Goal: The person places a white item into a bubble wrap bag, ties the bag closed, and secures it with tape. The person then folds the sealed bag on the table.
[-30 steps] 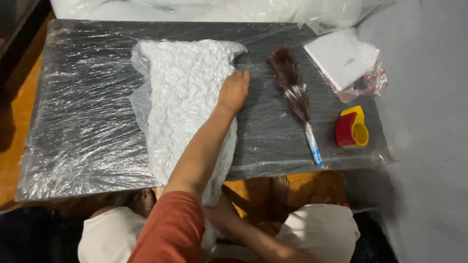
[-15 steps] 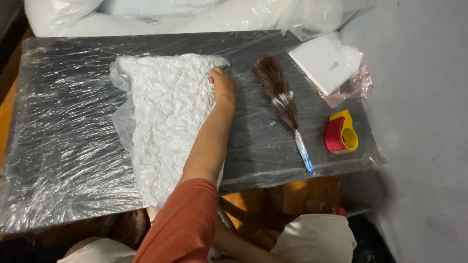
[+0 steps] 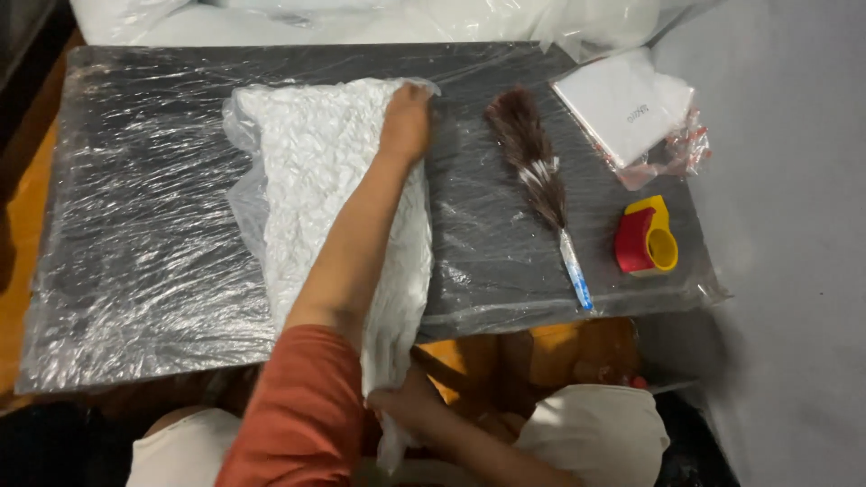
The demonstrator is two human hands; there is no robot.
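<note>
The left arm was stretched forward across the table, in a rust-red sleeve, and the left hand (image 3: 408,122) lay palm down with fingers flat on the far end of a white crinkled sheet in clear plastic (image 3: 325,198), not gripping it. The right hand (image 3: 406,404) was low, below the near table edge, with fingers closed around the hanging near end of the same sheet.

The sheet lay lengthwise from the near edge to the far side of the table, its long axis running away from the person and leaning slightly left at the far end. Its near end drooped over the edge.

The table (image 3: 144,225) was dark and covered in wrinkled clear film. To the right of the sheet, apart from it, lay 1 feather duster (image 3: 532,176), brown plumes toward the far side and its blue-white handle toward the near edge. Further right stood a red and yellow tape dispenser (image 3: 645,239), and beyond it a white packet in clear wrap (image 3: 627,108). A grey wall (image 3: 794,225) ran along the right. Orange-brown flooring (image 3: 23,216) showed at the left.
</note>
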